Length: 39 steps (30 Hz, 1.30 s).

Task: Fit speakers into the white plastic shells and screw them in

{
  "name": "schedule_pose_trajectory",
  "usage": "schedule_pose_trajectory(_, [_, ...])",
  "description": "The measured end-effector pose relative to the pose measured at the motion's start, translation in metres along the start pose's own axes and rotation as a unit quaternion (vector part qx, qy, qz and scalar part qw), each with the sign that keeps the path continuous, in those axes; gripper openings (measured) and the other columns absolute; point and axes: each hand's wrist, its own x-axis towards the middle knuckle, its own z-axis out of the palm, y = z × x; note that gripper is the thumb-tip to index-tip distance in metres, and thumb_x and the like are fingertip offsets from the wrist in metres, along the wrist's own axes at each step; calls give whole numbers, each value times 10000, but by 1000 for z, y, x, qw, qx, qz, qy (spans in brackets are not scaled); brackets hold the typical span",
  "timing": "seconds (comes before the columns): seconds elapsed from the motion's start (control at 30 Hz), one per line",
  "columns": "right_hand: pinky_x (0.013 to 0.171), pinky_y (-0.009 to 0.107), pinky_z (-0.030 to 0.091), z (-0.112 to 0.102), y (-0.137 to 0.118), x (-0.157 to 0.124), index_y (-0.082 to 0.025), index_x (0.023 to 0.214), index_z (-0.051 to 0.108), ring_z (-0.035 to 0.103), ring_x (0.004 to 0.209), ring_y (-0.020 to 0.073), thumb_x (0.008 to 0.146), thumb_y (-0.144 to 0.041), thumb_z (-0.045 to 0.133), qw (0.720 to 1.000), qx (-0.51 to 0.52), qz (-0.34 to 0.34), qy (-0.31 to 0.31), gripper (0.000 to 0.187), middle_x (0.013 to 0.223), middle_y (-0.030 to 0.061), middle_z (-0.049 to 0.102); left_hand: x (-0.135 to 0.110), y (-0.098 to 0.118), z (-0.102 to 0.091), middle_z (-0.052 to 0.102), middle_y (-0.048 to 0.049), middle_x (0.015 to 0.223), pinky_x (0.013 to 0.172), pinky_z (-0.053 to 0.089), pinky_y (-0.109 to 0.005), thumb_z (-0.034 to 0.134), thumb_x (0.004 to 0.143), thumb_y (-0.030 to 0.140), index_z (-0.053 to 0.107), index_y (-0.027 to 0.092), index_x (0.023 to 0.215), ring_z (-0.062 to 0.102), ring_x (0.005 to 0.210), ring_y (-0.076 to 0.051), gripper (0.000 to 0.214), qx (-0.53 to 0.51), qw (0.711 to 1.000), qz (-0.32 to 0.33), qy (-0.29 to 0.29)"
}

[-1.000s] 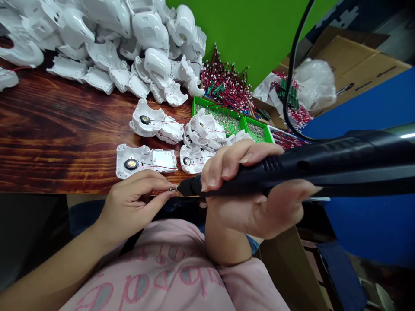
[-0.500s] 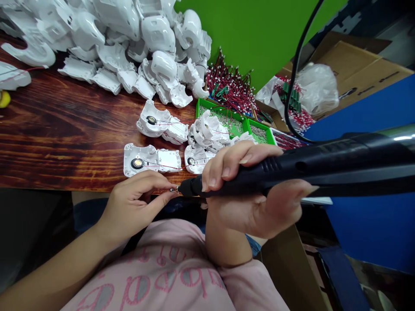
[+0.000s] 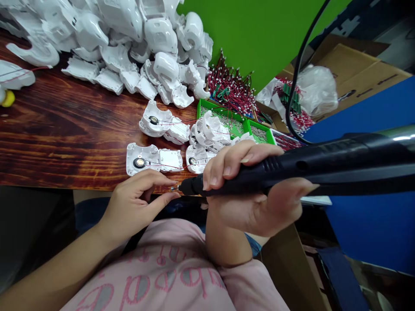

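My right hand (image 3: 249, 190) is wrapped around a black electric screwdriver (image 3: 324, 162), held level with its tip pointing left. A small metal screw (image 3: 174, 188) sits at the bit's end. My left hand (image 3: 139, 205) is beside the tip, thumb and forefinger slightly apart around the screw. Just beyond, on the table, lies a white plastic shell (image 3: 141, 153) with a round speaker in it. Thin red and black wires run from the speaker to a white flat piece (image 3: 170, 160). A similar shell (image 3: 193, 159) is partly hidden by my right hand.
White plastic shells (image 3: 162, 36) are heaped at the back of the wooden table (image 3: 65, 138). A green tray (image 3: 223, 119) of small metal parts stands near bundled red wires (image 3: 230, 86). A black cord (image 3: 293, 82) hangs at right, before a cardboard box (image 3: 359, 73).
My left thumb and forefinger have parted a little from their pinch at the screw, which stays at the bit's end. The view has shifted slightly.
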Motion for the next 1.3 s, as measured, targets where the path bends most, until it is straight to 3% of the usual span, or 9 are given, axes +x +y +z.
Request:
schedule_pose_trajectory(0.17, [416, 276, 432, 2, 2, -1, -247, 806, 509, 515, 486, 107, 885, -536, 628, 1000, -8, -6, -7, 322, 688, -38, 497, 2, 4, -1, 692, 2, 813, 669, 511, -189, 690, 840, 141, 710, 186, 831, 654, 757, -89, 51, 3, 999, 32, 21])
schedule_pose_trajectory(0.27, [418, 277, 429, 3, 3, 0, -243, 810, 516, 516, 490, 110, 877, -518, 644, 1000, 0, -8, -8, 311, 690, -34, 504, -1, 3, -2, 688, 3, 861, 615, 482, -207, 715, 834, 177, 705, 205, 892, 632, 740, -89, 65, 17, 999, 27, 19])
schedule_pose_trajectory(0.47, [408, 266, 414, 1, 8, 6, -239, 783, 502, 498, 489, 114, 863, -541, 642, 1000, 4, -26, -12, 343, 663, -36, 478, -19, -3, -25, 579, -12, 903, 579, 373, -261, 850, 709, 250, 591, 204, 1057, 438, 653, -86, 436, 142, 983, 76, 90])
schedule_pose_trajectory(0.6, [407, 270, 419, 2, 24, 13, -246, 777, 495, 492, 485, 114, 872, -586, 597, 999, 10, -43, -9, 367, 659, -35, 467, -9, -16, -52, 564, -81, 967, 783, 443, -354, 914, 583, 445, 572, 150, 1103, 518, 866, -204, 689, 252, 948, 128, 144])
schedule_pose_trajectory(0.7, [405, 268, 418, 9, 40, 18, -256, 781, 499, 487, 482, 110, 857, -580, 616, 997, 29, -61, -22, 352, 660, -37, 468, 7, -34, -62, 490, -189, 1303, 918, 470, -386, 888, 582, 549, 450, 107, 1389, 486, 1205, -335, 1019, 256, 960, 72, 86])
schedule_pose_trajectory(0.8, [425, 289, 445, 19, 54, 21, -273, 782, 490, 497, 494, 118, 873, -639, 561, 999, 16, -43, -23, 384, 675, -33, 472, 18, -48, -63, 465, -154, 1418, 949, 485, -350, 884, 576, 564, 370, 151, 1492, 530, 1215, -299, 1129, 219, 975, -1, 21])
schedule_pose_trajectory(0.9, [428, 285, 448, 27, 66, 23, -277, 768, 464, 491, 484, 111, 871, -682, 527, 999, 4, -22, -23, 423, 662, -40, 460, 21, -52, -60, 541, -97, 1391, 1074, 431, -404, 867, 621, 516, 402, 201, 1481, 566, 1216, -298, 1026, 233, 972, -39, -20])
schedule_pose_trajectory(1.03, [409, 252, 416, 30, 80, 22, -262, 764, 482, 485, 466, 87, 863, -546, 620, 997, 60, -43, -37, 331, 650, -50, 469, 21, -49, -59, 573, -80, 1369, 1099, 415, -375, 799, 732, 459, 458, 193, 1434, 576, 1216, -271, 825, 260, 965, -16, -35])
schedule_pose_trajectory(1.3, [367, 233, 379, 29, 100, 25, -272, 752, 427, 441, 416, 71, 827, -625, 613, 996, 8, -78, -50, 406, 627, -71, 423, 20, -48, -61, 555, -71, 1392, 1098, 401, -336, 773, 765, 430, 431, 182, 1449, 563, 1243, -249, 804, 273, 961, -12, -44])
